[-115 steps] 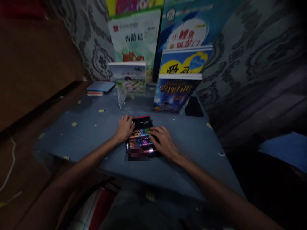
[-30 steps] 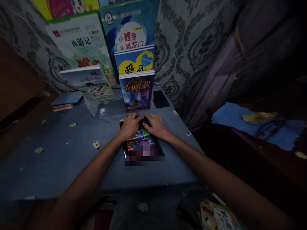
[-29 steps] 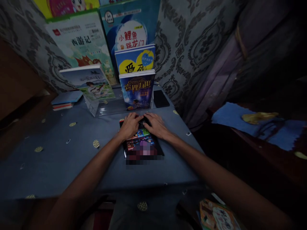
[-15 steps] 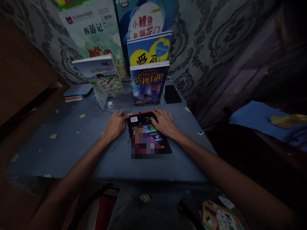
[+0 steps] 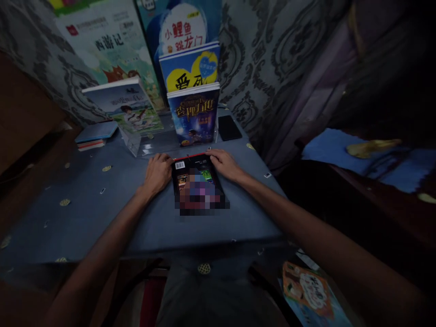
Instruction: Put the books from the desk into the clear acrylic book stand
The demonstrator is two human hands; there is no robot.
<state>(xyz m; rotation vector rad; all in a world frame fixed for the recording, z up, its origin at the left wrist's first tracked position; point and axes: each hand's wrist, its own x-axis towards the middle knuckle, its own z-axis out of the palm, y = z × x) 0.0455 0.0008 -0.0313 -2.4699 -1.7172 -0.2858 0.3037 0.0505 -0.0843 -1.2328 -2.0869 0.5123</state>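
Note:
A black book (image 5: 197, 164) with a red spine edge lies on the table in front of me, its barcode upside up near the far left corner. Pixelation hides its near part. My left hand (image 5: 158, 171) is closed at the book's far left corner, fingers curled against the edge. At the far right corner, my right hand (image 5: 225, 164) grips the edge, its fingertips along the top. Just beyond the book, a blue-purple book (image 5: 194, 118) stands upright in a clear stand.
Behind stand a blue-yellow book (image 5: 187, 68), a landscape-cover book (image 5: 131, 106) and larger picture books. A dark phone-like slab (image 5: 229, 128) lies at right, a small book stack (image 5: 96, 135) at left. An orange-blue book (image 5: 311, 290) sits low at right, below the patterned tablecloth (image 5: 112, 181).
The view has turned a little to the right, so everything sits further left. My right hand has drawn from over the black book's cover to its far right corner.

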